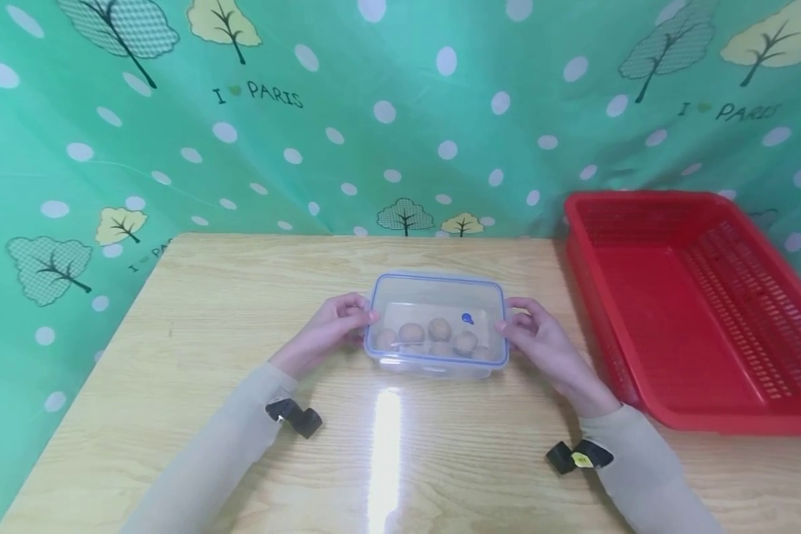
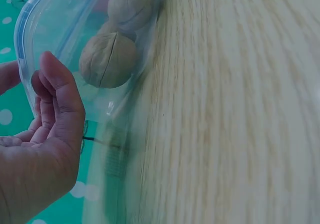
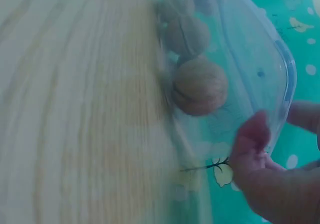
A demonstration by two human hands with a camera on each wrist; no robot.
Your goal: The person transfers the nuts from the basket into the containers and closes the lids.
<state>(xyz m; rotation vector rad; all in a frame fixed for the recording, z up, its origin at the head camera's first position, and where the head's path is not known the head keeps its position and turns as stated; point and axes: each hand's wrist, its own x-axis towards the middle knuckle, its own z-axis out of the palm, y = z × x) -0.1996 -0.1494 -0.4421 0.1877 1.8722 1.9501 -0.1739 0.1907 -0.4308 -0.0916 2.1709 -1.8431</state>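
A clear plastic food container with a blue-lined rim sits on the table, in the middle of the head view. Several whole walnuts lie inside, mostly toward its near side; their ridged shells show through the wall in both wrist views. My left hand holds the left short end, thumb at the rim and fingers curled at the outside. At the opposite end, my right hand grips the container the same way. A small blue mark shows within the container's outline. Whether a lid covers it I cannot tell.
A large red plastic basket with slotted walls stands at the right of the wooden table. Behind the table hangs a green dotted cloth with printed trees. Dark devices are strapped to both wrists.
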